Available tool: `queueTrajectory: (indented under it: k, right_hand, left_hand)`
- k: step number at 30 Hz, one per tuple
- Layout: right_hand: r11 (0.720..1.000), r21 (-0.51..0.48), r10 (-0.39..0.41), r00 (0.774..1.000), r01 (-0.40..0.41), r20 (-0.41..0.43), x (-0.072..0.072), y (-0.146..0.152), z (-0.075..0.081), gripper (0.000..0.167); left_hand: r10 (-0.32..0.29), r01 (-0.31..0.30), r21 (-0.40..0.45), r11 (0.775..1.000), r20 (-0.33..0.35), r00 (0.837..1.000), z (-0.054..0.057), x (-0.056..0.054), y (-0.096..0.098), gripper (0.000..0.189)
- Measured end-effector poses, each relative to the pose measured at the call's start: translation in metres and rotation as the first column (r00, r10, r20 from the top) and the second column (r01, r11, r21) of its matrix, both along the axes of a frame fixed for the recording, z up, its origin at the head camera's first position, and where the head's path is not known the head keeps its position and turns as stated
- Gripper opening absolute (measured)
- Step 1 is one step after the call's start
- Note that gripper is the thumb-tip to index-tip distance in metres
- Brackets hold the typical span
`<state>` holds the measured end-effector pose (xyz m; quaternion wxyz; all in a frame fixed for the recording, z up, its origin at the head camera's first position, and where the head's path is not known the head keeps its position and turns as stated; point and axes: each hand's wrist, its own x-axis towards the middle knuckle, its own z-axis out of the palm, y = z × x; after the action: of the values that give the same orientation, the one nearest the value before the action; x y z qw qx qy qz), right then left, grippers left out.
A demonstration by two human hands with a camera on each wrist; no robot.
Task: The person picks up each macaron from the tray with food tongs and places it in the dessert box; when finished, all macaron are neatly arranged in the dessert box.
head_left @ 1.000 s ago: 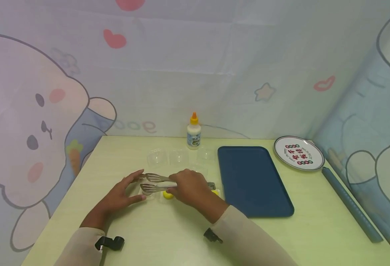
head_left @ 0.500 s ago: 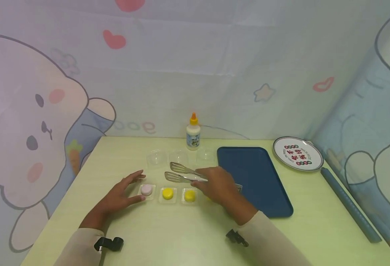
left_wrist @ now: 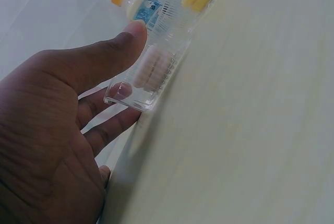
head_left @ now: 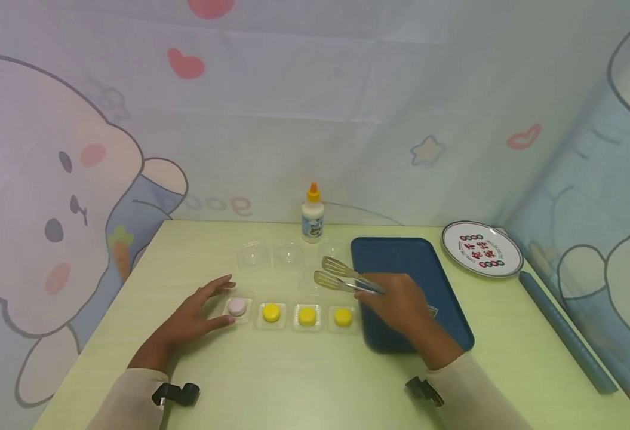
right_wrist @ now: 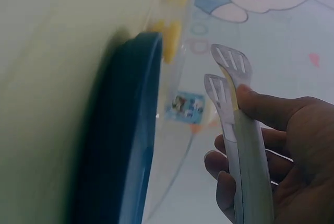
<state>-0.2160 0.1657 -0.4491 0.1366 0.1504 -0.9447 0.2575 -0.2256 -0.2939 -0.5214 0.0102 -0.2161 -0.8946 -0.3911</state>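
My right hand grips metal tongs with slotted ends, held above the left side of the blue tray. The ends of the tongs stand apart with nothing between them. My left hand has its thumb and fingers spread around a clear plastic box with a pink macaron in it. The thumb is at the box's near side; whether it touches is hard to tell. To the right, in a row, three yellow macarons sit in clear boxes.
Several clear plastic lids or boxes lie behind the row. A white bottle with an orange tip stands at the back. A white plate with red lettering is at the back right, beside a long grey-blue roll.
My right hand has moved right with the tongs, from over the pink macaron to the tray, uncovering the yellow macarons. The left hand has stayed in place.
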Motion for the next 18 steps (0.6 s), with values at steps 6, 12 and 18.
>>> queueTrajectory:
  k: [6,12,18]
  right_hand:
    - [0.998,0.005,-0.058,0.998,0.058,0.028,0.005,0.033,-0.003,0.046]
    - [0.995,0.014,-0.096,0.995,0.096,-0.034,0.008,0.066,-0.007,0.046]
    - [0.985,0.025,-0.168,0.986,0.168,-0.014,0.013,0.093,-0.009,0.048]
  left_hand:
    - [-0.001,0.002,-0.001,1.0,0.002,1.0,0.0,0.0,0.0,0.092]
    - [0.003,-0.003,0.002,1.0,0.011,1.0,-0.001,-0.001,0.0,0.093]
    - [0.002,-0.002,-0.004,1.0,0.0,1.0,0.0,-0.001,0.0,0.093]
